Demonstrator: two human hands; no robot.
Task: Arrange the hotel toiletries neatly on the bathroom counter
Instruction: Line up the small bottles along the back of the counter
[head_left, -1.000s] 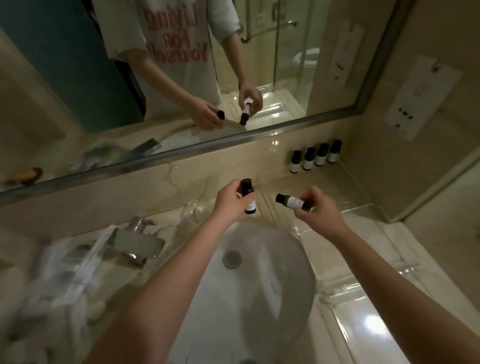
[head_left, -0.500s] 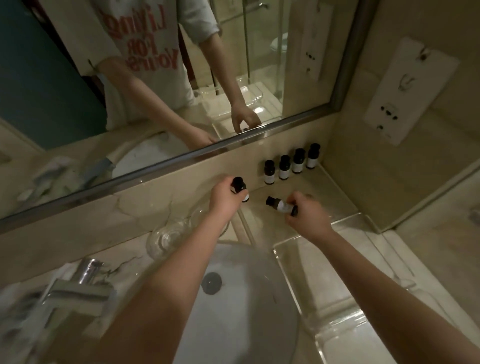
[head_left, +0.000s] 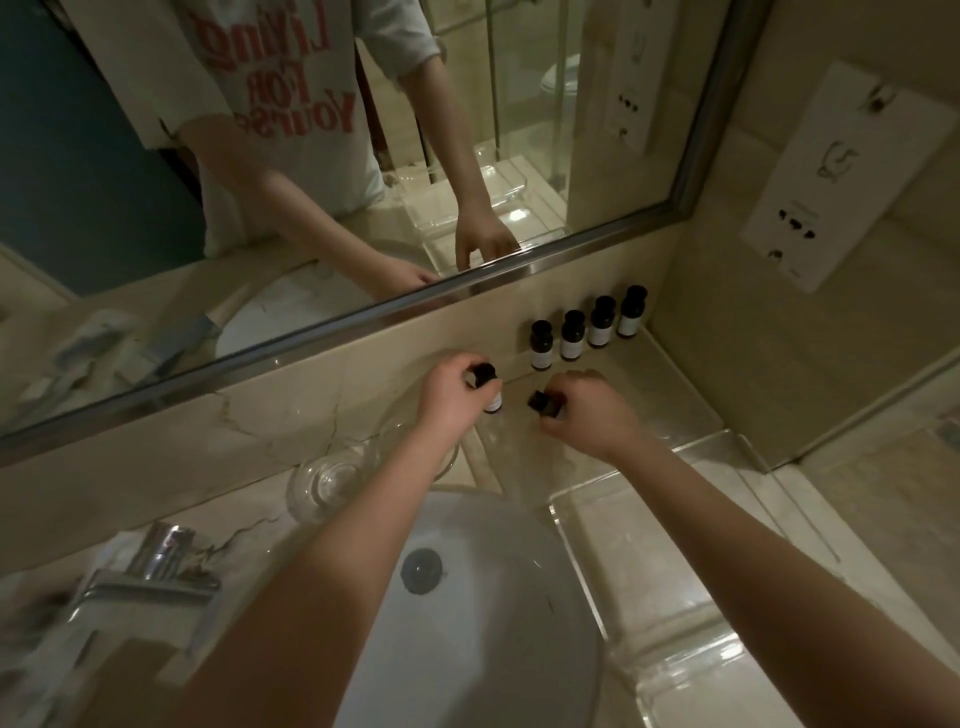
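At the back of the marble counter (head_left: 670, 395), against the low backsplash under the mirror's metal frame (head_left: 363, 317), four small dark toiletry bottles with pale labels stand upright in a tight row (head_left: 587, 330) that runs into the right-hand corner; the last one sits near the side wall. To the left of the row's nearest bottle the counter is bare along the backsplash, and that is where both hands are.

The left hand (head_left: 449, 397) is closed around an upright dark-capped bottle (head_left: 488, 387), its label showing below the fingers, held just left of the row. The right hand (head_left: 587, 413) grips a second bottle (head_left: 543, 402) tilted on its side, cap pointing left toward the other bottle; only the cap end shows past the fingers. The two bottles are near each other but apart.

Below the hands lie the white basin (head_left: 493, 597) and its drain (head_left: 422, 569). A clear glass dish (head_left: 332, 480) sits left of the left forearm, a chrome tap (head_left: 150, 577) further left. A raised glossy ledge (head_left: 649, 519) borders the basin on the right.
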